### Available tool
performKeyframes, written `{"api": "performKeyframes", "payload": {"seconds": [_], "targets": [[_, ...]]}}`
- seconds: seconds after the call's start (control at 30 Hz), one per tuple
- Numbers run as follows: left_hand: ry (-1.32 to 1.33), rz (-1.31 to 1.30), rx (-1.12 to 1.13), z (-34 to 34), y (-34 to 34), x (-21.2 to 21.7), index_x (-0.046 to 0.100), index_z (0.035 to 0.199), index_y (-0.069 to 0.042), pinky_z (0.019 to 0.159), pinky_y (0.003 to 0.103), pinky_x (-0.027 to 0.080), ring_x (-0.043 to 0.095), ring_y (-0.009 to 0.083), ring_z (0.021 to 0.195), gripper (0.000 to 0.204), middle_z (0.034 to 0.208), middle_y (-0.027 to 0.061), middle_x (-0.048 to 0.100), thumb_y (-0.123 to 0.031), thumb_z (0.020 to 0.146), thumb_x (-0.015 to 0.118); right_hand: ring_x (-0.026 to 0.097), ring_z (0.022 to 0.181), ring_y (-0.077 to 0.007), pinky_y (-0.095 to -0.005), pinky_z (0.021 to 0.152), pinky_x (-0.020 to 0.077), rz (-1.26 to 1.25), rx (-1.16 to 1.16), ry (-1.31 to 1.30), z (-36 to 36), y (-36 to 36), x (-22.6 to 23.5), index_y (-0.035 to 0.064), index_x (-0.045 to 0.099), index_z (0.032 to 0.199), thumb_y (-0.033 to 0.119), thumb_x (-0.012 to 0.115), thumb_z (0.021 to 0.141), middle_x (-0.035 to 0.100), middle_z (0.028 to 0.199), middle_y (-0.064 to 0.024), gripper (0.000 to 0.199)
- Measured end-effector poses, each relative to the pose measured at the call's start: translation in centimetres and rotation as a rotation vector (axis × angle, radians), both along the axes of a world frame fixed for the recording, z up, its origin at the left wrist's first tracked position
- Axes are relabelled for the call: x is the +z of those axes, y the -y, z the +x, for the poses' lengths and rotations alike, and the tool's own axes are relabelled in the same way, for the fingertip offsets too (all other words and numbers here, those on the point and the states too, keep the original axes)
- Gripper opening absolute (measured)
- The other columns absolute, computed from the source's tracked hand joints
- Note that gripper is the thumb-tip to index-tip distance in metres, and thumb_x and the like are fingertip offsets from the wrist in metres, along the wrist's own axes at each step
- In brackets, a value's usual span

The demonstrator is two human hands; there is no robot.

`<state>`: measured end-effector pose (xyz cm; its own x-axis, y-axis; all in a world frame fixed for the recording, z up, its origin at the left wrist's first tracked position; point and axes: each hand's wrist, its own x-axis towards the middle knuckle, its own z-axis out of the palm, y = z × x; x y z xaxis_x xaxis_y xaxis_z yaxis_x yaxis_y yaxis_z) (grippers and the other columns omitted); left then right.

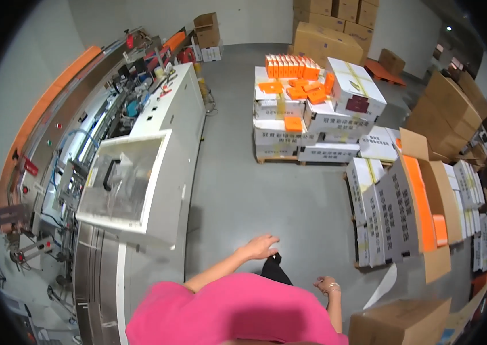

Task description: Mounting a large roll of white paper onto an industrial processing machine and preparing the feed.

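My left hand hangs over the grey floor in front of my pink top, its fingers stretched out and nothing in it. My right hand, with bangles at the wrist, is low at my right side. Its fingers are loosely bent and a little apart, and I see nothing held. Nearest to it are a brown cardboard box and a thin white strip. Farther right, an open carton has its flaps up, with orange boxes inside. Neither hand touches any of these.
Along the left runs a long machine with a clear hinged cover and a black handle. Ahead, white cartons are stacked on a pallet, with small orange boxes on top. Brown cartons stand at the back wall.
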<state>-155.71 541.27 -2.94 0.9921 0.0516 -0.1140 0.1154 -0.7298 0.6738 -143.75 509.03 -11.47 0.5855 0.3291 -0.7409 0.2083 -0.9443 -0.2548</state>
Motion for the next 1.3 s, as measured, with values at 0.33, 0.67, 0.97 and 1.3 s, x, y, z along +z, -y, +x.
{"api": "performKeyframes", "payload": {"seconds": [0.33,0.67,0.97,1.3], "targets": [[-0.108,-0.079,0.372,9.6,-15.9,-2.4,0.047,0.116,-0.005,0.089,0.039,0.039,0.047,0.0326,0.105,0.043,0.112,0.0198,0.050,-0.028,0.081,0.055,0.056,0.095,-0.0234,-0.0317,0.078,0.0454,0.718,0.085,-0.003,23.0,-30.4,5.9,0.0056,0.041,0.123,0.033,0.067,0.070,0.053,0.113,-0.0167,0.065],[-0.263,-0.005,0.496,19.3,-31.5,-3.8,0.046,0.118,-0.003,0.094,0.040,0.035,0.041,0.0349,0.113,0.051,0.119,0.0209,0.046,-0.034,0.078,0.054,0.055,0.085,-0.0189,-0.0372,0.068,0.0487,0.633,-0.186,-0.401,32.1,-45.5,5.7,0.0026,0.042,0.120,0.040,0.065,0.073,0.055,0.102,-0.0142,0.065],[-0.240,-0.176,0.610,32.6,-44.1,-1.0,0.049,0.114,-0.001,0.073,0.033,0.046,0.057,0.0258,0.080,0.044,0.108,0.0189,0.054,-0.026,0.079,0.058,0.045,0.051,-0.0102,-0.0268,0.053,0.0441,0.811,-0.998,-0.529,46.3,-55.7,0.4,0.0110,0.048,0.087,0.032,0.063,0.076,0.048,0.068,0.0007,0.029],[-0.375,-0.324,0.626,39.3,-42.2,-7.1,0.050,0.112,-0.003,0.067,0.032,0.047,0.058,0.0211,0.071,0.041,0.099,0.0154,0.057,-0.023,0.077,0.062,0.050,0.058,-0.0184,-0.0354,0.055,0.0455,0.560,-1.596,-0.444,56.7,-61.8,-19.2,0.0122,0.048,0.094,0.035,0.070,0.069,0.049,0.072,-0.0044,0.040]]}}
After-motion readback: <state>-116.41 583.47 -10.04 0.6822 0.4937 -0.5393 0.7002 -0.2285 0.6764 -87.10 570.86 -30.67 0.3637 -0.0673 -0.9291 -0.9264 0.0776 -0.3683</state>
